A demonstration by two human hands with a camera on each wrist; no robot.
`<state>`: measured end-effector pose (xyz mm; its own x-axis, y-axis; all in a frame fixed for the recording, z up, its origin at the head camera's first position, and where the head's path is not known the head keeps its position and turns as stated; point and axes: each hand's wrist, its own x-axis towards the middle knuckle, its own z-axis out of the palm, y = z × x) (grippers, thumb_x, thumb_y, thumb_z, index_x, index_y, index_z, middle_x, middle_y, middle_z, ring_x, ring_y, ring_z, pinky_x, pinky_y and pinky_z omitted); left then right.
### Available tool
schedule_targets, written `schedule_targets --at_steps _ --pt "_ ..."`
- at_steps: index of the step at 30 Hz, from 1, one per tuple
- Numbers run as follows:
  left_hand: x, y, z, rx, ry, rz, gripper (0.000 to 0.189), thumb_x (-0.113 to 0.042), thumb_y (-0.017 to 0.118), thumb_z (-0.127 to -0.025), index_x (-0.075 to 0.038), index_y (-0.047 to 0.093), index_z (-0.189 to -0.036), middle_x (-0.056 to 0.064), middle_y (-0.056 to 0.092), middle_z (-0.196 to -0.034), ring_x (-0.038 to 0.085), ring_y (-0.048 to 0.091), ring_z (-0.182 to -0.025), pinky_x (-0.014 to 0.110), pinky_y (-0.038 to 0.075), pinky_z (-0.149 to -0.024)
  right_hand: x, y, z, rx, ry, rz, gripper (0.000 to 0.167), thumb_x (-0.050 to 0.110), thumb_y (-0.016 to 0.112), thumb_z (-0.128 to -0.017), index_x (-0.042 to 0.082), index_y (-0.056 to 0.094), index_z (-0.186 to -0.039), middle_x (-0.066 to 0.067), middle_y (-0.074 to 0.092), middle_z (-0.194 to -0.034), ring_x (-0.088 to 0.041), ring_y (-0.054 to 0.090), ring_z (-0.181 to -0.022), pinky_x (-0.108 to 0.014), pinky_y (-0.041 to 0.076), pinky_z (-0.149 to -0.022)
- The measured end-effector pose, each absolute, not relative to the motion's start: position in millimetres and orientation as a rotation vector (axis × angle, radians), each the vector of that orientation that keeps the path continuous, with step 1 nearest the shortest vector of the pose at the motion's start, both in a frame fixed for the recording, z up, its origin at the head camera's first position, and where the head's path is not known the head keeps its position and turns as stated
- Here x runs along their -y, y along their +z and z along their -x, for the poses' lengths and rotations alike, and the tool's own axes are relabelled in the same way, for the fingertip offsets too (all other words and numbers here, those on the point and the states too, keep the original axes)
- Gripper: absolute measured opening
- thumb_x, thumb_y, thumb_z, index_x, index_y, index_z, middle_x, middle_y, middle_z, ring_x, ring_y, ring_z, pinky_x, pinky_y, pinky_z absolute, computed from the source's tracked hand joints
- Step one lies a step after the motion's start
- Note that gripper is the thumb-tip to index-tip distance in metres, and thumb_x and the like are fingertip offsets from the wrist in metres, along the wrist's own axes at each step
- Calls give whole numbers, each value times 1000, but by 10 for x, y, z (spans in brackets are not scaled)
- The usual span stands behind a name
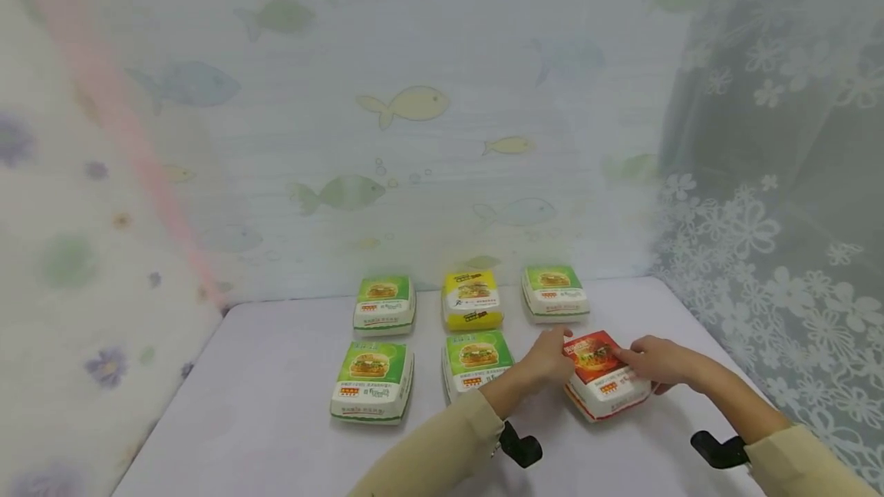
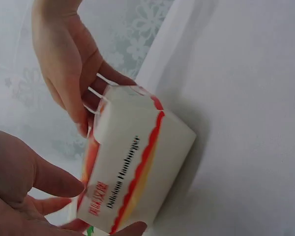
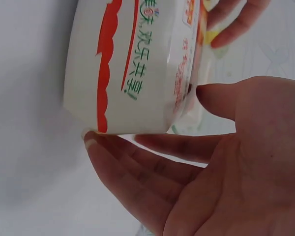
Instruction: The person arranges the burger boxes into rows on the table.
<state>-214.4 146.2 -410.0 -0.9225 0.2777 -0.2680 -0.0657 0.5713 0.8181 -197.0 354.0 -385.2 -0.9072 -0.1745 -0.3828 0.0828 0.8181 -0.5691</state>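
Note:
A white hamburger box with a red top [image 1: 608, 383] sits turned at an angle at the front right of the table, between both hands. My left hand [image 1: 549, 363] holds its left end, thumb near the top edge in the left wrist view, fingers along the side. At the opposite end, my right hand [image 1: 661, 363] grips the box, its thumb over the top edge and its fingers [image 3: 152, 172] curled against the end face. Whether the box's base touches the table cannot be told. Close by on the left is a green-topped hamburger box [image 1: 476, 355], partly hidden by the left forearm.
Another green-topped box [image 1: 373, 382] stands at front left. Behind are a green-topped box [image 1: 384, 304], a yellow box [image 1: 473, 301] and a green-topped box [image 1: 555, 294]. A fish-print curtain [image 1: 428, 198] borders the white table [image 1: 276, 405] at the back; lacy sheer fabric hangs on the right.

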Motion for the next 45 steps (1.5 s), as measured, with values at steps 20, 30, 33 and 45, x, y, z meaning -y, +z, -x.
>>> schedule_targets --at_steps 20,30,33,45 --pt "-1297 -3998 1819 -2009 1445 -153 55 -7 59 -100 4 33 -147 14 52 -124 29 59 -111 58 53 -97 -3594 -3852 1971 -2485 -967 74 58 39 48 -108 -15 53 -130 -9 63 -93 -22 64 -76 -40 62 -69" --pt "-1313 -4087 1865 -2011 1521 -155 37 -5 61 -98 -1 49 -133 8 60 -111 22 56 -96 46 52 -92 -3530 -3940 1958 -2488 -976 79 54 39 44 -110 -13 57 -119 -8 62 -91 -21 63 -76 -39 62 -70" --pt "-1322 -4109 1874 -1977 1565 -151 35 -4 61 -98 -2 51 -132 8 62 -110 22 57 -97 47 51 -93 -3520 -3959 1956 -2492 -967 71 54 38 43 -110 -13 57 -117 -8 62 -91 -20 63 -76 -39 62 -70" --pt "-1299 -4168 1959 -1901 1624 -159 27 -5 58 -101 -7 59 -127 4 69 -104 20 59 -93 43 50 -90 -3483 -3990 1989 -2514 -957 34 56 42 42 -110 -12 56 -113 -10 63 -91 -18 64 -73 -36 62 -69"
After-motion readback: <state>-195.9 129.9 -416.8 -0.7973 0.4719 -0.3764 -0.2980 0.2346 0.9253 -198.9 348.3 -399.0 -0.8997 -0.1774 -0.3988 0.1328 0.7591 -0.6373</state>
